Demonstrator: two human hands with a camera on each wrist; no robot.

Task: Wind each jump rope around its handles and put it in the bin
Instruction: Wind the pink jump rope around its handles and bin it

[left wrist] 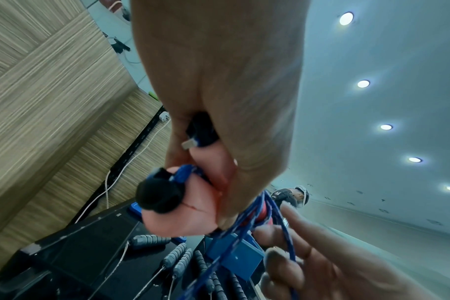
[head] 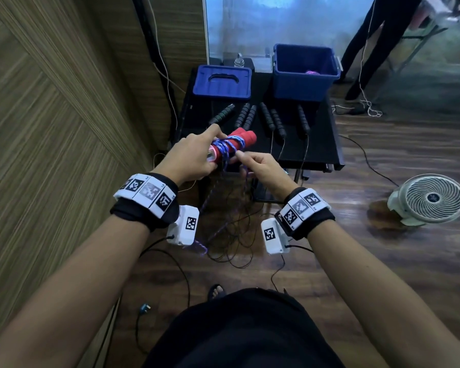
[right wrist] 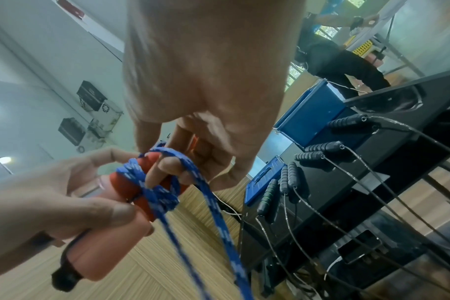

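My left hand (head: 197, 155) grips a pair of red-and-pink jump rope handles (head: 246, 138) held together above the table's front edge. Several turns of blue speckled rope (head: 230, 147) are wound round them. My right hand (head: 258, 164) pinches the rope just right of the handles, and the loose rope hangs toward the floor. In the right wrist view the rope (right wrist: 164, 199) loops over a right finger (right wrist: 164, 168) beside the red handles (right wrist: 126, 186). The left wrist view shows a pink handle (left wrist: 183, 213) with a black end cap (left wrist: 159, 194). The open blue bin (head: 304, 73) stands at the table's back right.
Several black jump rope handles (head: 272, 119) lie in a row on the black table (head: 322, 144), their thin cords hanging off the front. A blue lid (head: 222, 82) lies back left. On the floor sit a white fan (head: 430, 199) and cables. A person's legs (head: 367, 49) stand behind.
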